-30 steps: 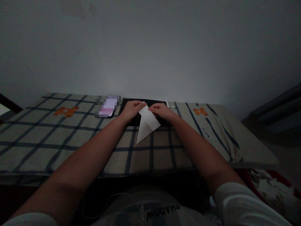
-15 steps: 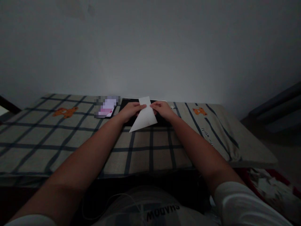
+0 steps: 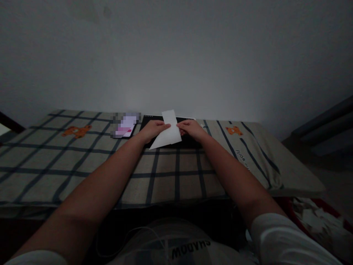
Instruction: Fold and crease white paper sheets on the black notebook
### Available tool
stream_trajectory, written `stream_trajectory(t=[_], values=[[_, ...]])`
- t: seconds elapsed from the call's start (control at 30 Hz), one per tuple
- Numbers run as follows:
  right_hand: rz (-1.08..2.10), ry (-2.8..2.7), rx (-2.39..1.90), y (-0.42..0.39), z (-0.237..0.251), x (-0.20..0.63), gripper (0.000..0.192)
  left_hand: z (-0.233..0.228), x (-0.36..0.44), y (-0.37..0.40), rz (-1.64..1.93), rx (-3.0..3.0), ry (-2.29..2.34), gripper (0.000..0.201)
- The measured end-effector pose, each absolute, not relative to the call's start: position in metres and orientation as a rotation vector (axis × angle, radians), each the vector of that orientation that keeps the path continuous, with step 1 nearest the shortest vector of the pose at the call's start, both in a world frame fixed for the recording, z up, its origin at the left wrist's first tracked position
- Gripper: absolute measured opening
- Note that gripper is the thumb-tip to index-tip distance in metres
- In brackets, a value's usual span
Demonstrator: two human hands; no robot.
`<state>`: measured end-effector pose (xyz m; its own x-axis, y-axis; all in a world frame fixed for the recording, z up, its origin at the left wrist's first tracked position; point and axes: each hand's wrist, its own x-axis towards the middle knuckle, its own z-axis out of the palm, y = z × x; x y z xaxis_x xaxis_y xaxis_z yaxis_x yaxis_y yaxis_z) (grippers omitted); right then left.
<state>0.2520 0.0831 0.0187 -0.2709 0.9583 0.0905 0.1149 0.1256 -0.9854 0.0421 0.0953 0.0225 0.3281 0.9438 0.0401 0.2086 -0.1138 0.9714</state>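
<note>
A folded sheet of white paper [image 3: 170, 134] is held up between my two hands, narrow at its top and flaring to a pointed corner at the lower left. My left hand [image 3: 154, 130] pinches its left edge, thumb on the near face. On the other edge, the thumb and fingers of my right hand [image 3: 191, 129] close on the paper. Behind and beneath lies a flat black board or pad [image 3: 150, 118] with a row of small white marks along its far edge. My hands and the paper cover most of it.
A phone [image 3: 126, 126] with a lit screen lies left of the black pad. The checked cloth [image 3: 176, 180] with orange bear prints covers the table, which meets a grey wall [image 3: 176, 55]. At lower right stands a red container [image 3: 328, 208] of crumpled white material.
The paper has risen slightly and tilted, its lower corner shifting up and a little left. Both hands keep their hold and have barely moved.
</note>
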Motion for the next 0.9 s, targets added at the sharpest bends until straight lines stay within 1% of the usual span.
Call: stream_trajectory(t=[0.13, 0.4, 0.63, 0.9], values=[[1.253, -1.528, -1.12, 0.08, 0.023, 0.25, 0.014, 0.023, 0.041, 0.095, 0.839, 1.54, 1.072, 0.033], [1.267, -1.51, -1.123, 0.081, 0.022, 0.25, 0.014, 0.026, 0.041, 0.093, 0.846, 1.511, 1.094, 0.028], [1.391, -1.484, -1.119, 0.084, 0.017, 0.254, 0.009, 0.025, 0.041, 0.096, 0.933, 1.552, 1.159, 0.029], [1.348, -1.459, -1.127, 0.087, 0.013, 0.256, 0.006, 0.027, 0.038, 0.097, 0.914, 1.532, 1.151, 0.028]])
